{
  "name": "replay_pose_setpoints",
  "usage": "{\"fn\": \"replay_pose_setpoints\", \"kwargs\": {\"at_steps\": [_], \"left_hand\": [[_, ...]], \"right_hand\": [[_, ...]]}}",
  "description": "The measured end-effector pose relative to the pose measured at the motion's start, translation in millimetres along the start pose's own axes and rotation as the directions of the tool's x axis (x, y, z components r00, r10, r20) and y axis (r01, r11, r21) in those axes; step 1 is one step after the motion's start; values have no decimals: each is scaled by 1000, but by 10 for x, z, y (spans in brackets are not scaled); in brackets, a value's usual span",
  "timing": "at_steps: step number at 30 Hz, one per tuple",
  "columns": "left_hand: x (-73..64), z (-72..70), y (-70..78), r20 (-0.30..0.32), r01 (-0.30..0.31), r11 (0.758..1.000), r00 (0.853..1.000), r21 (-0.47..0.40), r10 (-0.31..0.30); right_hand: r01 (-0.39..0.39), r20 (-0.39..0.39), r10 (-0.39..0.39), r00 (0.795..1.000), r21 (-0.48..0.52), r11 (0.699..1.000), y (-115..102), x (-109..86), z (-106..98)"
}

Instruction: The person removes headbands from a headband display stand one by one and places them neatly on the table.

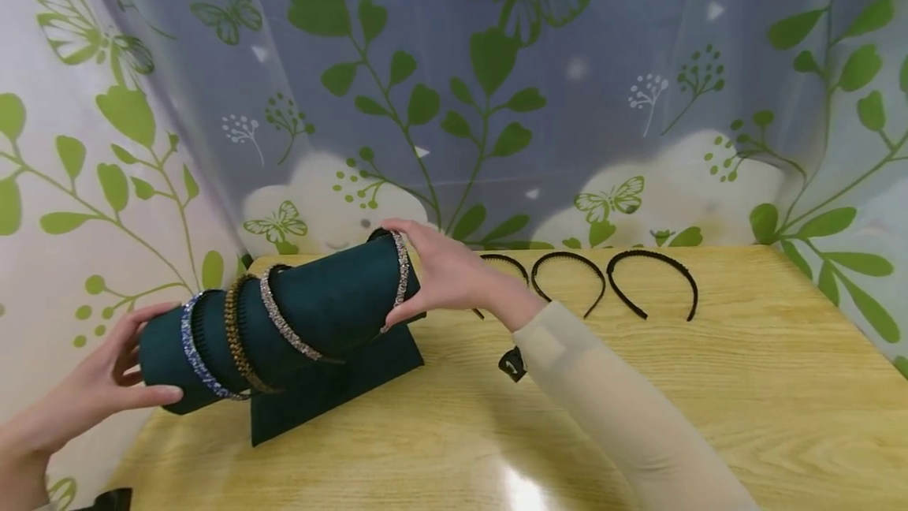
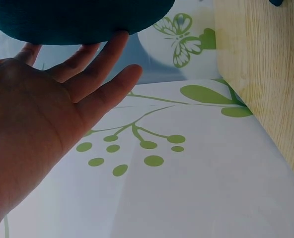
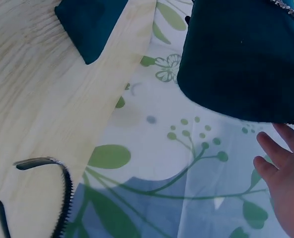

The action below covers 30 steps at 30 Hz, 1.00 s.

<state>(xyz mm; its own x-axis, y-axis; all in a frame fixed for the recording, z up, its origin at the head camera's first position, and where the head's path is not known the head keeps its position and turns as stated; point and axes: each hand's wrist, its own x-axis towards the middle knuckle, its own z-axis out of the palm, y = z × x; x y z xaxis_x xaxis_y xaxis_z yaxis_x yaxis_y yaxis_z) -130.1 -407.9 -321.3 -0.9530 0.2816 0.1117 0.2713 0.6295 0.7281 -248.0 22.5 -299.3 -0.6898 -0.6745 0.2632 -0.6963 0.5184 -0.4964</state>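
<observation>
A dark green headband stand (image 1: pixel 333 290), a padded roll on a base, tilts up toward the right in the head view. My left hand (image 1: pixel 106 385) holds its left end, thumb in front and fingers behind. With thumb and fingers, my right hand (image 1: pixel 454 270) grips a silver glittery headband (image 1: pixel 403 270) around the roll's right end. Farther left on the roll sit a blue headband (image 1: pixel 188 341), a gold one (image 1: pixel 232 330) and a pale sparkling one (image 1: pixel 277 314). In the left wrist view, fingers (image 2: pixel 105 64) touch the roll's end.
Several headbands lie at the back of the wooden table (image 1: pixel 709 400), among them a black one (image 1: pixel 694 294) and a toothed one (image 1: pixel 567 255). A small black item (image 1: pixel 512 365) lies near my right sleeve. Leaf-patterned curtains (image 1: pixel 603 61) hang behind and at the sides.
</observation>
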Motion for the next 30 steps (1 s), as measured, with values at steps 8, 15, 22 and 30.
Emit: {"fn": "replay_pose_setpoints", "kwargs": {"at_steps": [8,15,22,30], "left_hand": [[-18,-4,8,-4,-15,1000,1000,18,15],[-9,9,22,-1,9,1000,1000,28,-9],[-13,11,-10,-4,-17,1000,1000,19,17],[-7,8,-19,-2,-13,1000,1000,19,13]], "right_hand": [[-117,-24,124,992,197,973,131,-141,47],[-185,-42,208,977,311,932,363,-323,144],[-229,-105,276,955,326,917,680,-608,100],[-248,-180,316,932,321,914,958,-1054,-106]]}}
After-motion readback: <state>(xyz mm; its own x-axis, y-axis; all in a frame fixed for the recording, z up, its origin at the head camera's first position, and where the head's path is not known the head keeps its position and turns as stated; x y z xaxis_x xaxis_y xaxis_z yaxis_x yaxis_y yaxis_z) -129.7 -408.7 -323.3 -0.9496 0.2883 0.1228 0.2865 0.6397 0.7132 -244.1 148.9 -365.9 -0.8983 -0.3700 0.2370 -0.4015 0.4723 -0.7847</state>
